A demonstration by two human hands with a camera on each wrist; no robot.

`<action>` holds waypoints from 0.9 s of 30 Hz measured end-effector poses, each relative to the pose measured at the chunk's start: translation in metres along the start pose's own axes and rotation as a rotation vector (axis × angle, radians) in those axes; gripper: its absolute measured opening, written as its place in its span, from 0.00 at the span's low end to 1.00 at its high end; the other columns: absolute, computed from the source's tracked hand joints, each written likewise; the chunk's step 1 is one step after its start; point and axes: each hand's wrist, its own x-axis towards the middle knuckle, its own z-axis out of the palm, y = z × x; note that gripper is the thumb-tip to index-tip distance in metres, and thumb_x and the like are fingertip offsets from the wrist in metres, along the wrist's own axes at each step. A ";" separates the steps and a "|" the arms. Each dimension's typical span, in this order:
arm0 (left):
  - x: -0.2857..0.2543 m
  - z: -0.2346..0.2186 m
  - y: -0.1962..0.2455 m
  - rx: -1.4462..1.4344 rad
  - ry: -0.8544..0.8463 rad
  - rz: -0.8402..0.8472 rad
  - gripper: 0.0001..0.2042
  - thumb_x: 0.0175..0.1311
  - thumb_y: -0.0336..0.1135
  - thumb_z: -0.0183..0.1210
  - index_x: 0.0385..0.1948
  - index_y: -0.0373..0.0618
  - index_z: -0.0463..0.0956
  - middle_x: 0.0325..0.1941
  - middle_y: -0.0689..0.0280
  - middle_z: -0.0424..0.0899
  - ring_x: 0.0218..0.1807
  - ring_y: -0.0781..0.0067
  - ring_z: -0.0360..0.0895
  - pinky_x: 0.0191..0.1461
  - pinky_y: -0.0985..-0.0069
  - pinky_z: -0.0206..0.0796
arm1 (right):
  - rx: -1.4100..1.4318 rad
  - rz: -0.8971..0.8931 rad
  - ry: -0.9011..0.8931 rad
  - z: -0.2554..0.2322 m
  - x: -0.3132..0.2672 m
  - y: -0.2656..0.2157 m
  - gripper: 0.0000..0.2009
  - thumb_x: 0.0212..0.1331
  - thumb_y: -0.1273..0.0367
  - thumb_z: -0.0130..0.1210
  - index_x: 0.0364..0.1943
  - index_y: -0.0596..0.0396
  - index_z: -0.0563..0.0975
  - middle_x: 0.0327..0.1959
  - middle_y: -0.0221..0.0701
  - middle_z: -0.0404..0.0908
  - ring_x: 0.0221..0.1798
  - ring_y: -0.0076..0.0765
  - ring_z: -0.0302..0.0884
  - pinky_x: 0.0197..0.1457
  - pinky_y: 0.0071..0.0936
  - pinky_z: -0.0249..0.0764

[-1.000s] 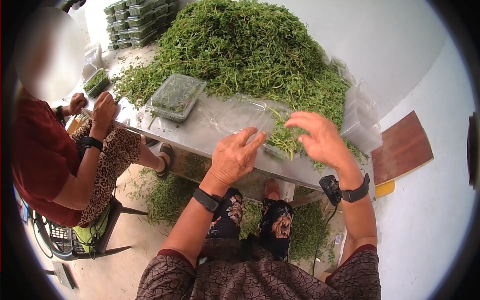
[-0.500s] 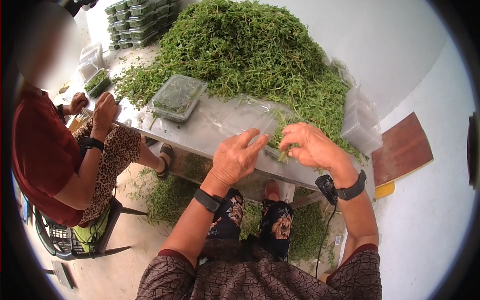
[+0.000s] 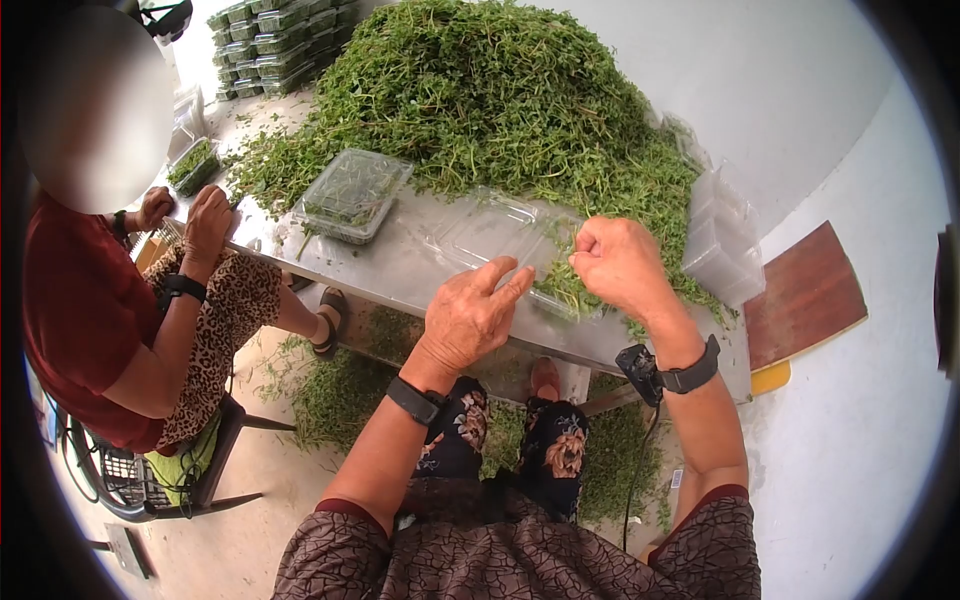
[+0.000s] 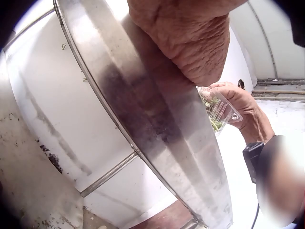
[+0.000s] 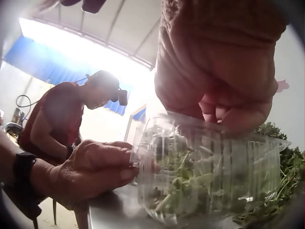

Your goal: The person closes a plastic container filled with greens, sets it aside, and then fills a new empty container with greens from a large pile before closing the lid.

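Observation:
A clear plastic clamshell box with leafy green stems in it lies near the table's front edge, its lid folded open toward the far left in the head view. My left hand pinches the box's near left side between thumb and fingers, as the right wrist view shows. Over the box's right part is my right hand, its fingers curled in just above the greens. No stems show in its curled fingers in the right wrist view. In the left wrist view the right hand appears at the box's rim.
A big heap of greens covers the table's back. A closed filled box stands left, stacked empty boxes right, stacked filled boxes at the back left. Another person sits at left beside a filled box.
My right hand first hovered with spread fingers, then gathered stems at the box's near edge, and has now moved up and back with fingers curled. The left hand stays at the box.

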 end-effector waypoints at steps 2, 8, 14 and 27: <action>-0.001 0.001 -0.001 0.002 -0.003 0.000 0.22 0.46 0.24 0.59 0.48 0.48 0.74 0.46 0.63 0.77 0.35 0.63 0.80 0.37 0.70 0.74 | -0.009 -0.007 0.000 0.002 0.001 0.000 0.05 0.47 0.72 0.63 0.24 0.58 0.78 0.18 0.31 0.77 0.21 0.28 0.74 0.27 0.28 0.69; 0.000 0.000 0.000 0.002 0.003 0.000 0.22 0.47 0.24 0.59 0.48 0.49 0.74 0.46 0.63 0.77 0.35 0.63 0.81 0.36 0.70 0.74 | 0.381 0.140 -0.070 0.000 0.005 0.004 0.07 0.51 0.72 0.62 0.25 0.61 0.77 0.17 0.27 0.75 0.22 0.20 0.70 0.24 0.26 0.67; -0.001 0.001 0.000 0.003 -0.014 -0.002 0.22 0.47 0.24 0.59 0.49 0.49 0.74 0.46 0.63 0.78 0.34 0.63 0.81 0.36 0.70 0.74 | 0.263 0.213 -0.187 -0.001 -0.001 0.011 0.10 0.51 0.69 0.61 0.37 0.59 0.81 0.28 0.40 0.83 0.32 0.38 0.81 0.39 0.33 0.76; -0.003 0.002 0.003 -0.010 0.042 -0.003 0.22 0.45 0.25 0.62 0.48 0.50 0.77 0.44 0.63 0.79 0.32 0.64 0.81 0.34 0.71 0.74 | 0.021 -0.318 -0.184 -0.001 -0.028 0.001 0.15 0.61 0.60 0.52 0.25 0.57 0.79 0.22 0.46 0.78 0.29 0.56 0.77 0.37 0.47 0.72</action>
